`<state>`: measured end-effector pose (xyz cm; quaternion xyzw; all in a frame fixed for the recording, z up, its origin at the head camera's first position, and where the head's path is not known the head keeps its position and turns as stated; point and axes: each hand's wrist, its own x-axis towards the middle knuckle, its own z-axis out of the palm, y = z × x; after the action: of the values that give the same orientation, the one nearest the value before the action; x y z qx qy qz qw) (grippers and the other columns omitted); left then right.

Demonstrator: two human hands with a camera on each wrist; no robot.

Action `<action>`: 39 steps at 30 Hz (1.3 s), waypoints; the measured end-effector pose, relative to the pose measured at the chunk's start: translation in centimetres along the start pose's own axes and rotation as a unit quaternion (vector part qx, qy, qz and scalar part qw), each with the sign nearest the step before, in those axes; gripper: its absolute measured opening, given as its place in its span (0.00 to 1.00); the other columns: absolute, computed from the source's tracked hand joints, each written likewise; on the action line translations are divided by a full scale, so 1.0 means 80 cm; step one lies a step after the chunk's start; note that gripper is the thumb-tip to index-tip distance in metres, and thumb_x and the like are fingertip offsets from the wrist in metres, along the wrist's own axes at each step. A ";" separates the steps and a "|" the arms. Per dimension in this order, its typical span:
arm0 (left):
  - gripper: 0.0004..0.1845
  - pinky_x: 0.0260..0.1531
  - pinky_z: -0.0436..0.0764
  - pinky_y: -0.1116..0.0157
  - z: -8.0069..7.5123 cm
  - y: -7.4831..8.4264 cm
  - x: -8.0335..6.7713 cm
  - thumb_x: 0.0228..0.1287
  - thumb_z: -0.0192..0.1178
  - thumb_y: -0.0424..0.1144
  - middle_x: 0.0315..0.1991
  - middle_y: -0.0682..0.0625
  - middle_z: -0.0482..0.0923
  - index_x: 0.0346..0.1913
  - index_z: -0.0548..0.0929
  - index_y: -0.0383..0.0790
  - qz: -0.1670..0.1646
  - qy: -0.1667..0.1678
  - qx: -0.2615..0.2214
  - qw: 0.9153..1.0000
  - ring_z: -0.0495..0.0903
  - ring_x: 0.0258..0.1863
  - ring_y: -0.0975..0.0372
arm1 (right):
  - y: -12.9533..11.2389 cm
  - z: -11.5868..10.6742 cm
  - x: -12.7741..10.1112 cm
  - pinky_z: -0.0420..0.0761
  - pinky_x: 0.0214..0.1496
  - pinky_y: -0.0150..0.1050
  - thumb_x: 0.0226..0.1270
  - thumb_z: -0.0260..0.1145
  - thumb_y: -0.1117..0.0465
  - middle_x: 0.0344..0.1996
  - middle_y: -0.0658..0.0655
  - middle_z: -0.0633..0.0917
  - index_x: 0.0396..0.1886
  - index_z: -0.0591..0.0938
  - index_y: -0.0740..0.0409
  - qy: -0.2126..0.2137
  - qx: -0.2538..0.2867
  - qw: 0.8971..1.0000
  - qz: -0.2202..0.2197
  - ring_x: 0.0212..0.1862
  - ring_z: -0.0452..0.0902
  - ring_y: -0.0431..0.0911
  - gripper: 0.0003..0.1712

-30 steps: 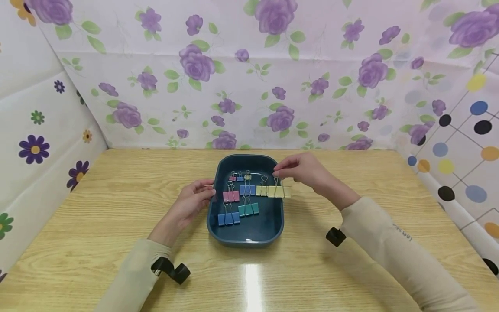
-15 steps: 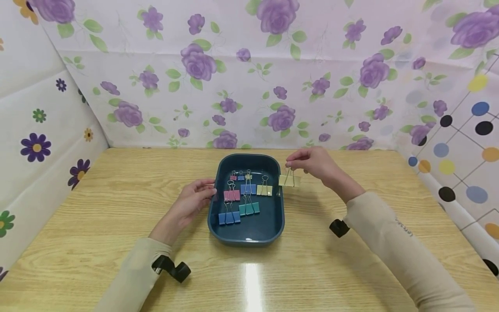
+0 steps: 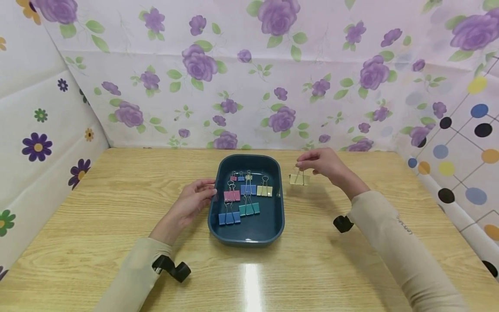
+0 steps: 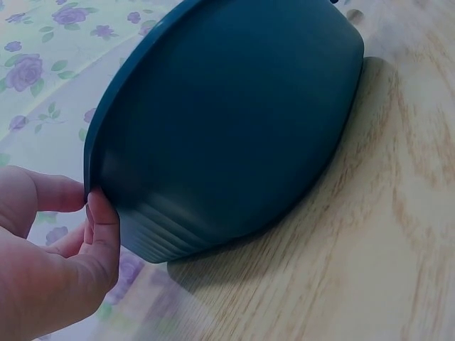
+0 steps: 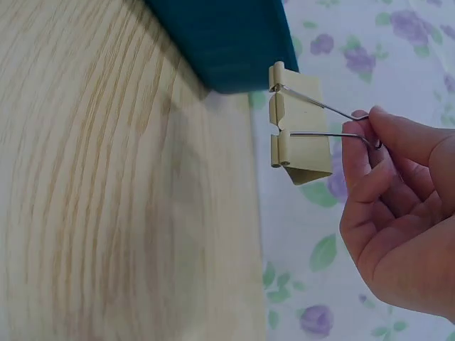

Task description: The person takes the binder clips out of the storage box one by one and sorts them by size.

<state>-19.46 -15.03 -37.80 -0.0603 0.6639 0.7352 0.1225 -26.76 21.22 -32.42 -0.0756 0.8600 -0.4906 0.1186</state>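
The right hand (image 3: 321,164) is pinching one pale yellow metal binder clip (image 3: 299,179) by its wire handles, dangling it below the fingertips above the wooden table (image 3: 351,260). The left hand (image 3: 191,203) is gripping the dark teal plastic tray (image 3: 249,236), where eight clips are lying.

Bright even light, table (image 3: 249,277) glare, perhaps slight wrist-view blur.
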 end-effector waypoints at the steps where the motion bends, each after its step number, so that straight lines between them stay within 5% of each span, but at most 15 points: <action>1: 0.22 0.40 0.77 0.72 0.000 0.000 0.000 0.70 0.53 0.27 0.45 0.44 0.71 0.64 0.66 0.27 0.000 0.000 0.001 1.000 0.75 0.39 0.62 | 0.003 -0.001 0.001 0.74 0.41 0.42 0.67 0.67 0.57 0.39 0.55 0.86 0.47 0.82 0.64 -0.001 0.002 1.000 0.002 0.46 0.77 0.52 0.16; 9: 0.22 0.40 0.77 0.72 0.000 -0.001 0.001 0.70 0.53 0.27 0.46 0.44 0.71 0.64 0.66 0.28 0.000 0.001 0.002 1.000 0.75 0.39 0.62 | 0.026 -0.004 0.010 0.73 0.41 0.45 0.65 0.68 0.58 0.42 0.57 0.85 0.46 0.81 0.64 -0.001 0.034 0.999 0.019 0.49 0.71 0.58 0.16; 17: 0.22 0.39 0.77 0.72 0.000 0.000 0.000 0.70 0.53 0.27 0.46 0.44 0.71 0.64 0.66 0.28 -0.001 0.000 0.000 1.000 0.76 0.39 0.62 | 0.046 -0.003 0.018 0.74 0.39 0.43 0.66 0.68 0.57 0.37 0.53 0.85 0.50 0.81 0.66 0.004 0.045 0.998 0.037 0.42 0.76 0.48 0.18; 33: 0.21 0.39 0.77 0.72 -0.001 -0.001 -0.002 0.69 0.52 0.25 0.43 0.46 0.70 0.64 0.66 0.26 0.004 -0.006 -0.003 1.000 0.75 0.39 0.61 | 0.067 0.002 0.025 0.73 0.34 0.38 0.66 0.68 0.57 0.38 0.55 0.85 0.48 0.82 0.65 0.003 0.041 0.998 0.047 0.40 0.78 0.45 0.17; 39: 0.21 0.39 0.77 0.72 -0.002 -0.001 -0.001 0.70 0.52 0.26 0.44 0.45 0.70 0.64 0.65 0.26 0.011 -0.011 0.000 1.000 0.75 0.40 0.61 | 0.069 0.002 0.026 0.75 0.43 0.41 0.66 0.68 0.55 0.42 0.56 0.84 0.51 0.80 0.66 0.001 0.034 0.998 0.045 0.44 0.76 0.47 0.21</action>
<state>-19.36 -15.18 -37.89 -0.0448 0.6629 0.7374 0.1220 -28.75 23.38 -37.55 -0.0318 0.8456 -0.5136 0.1420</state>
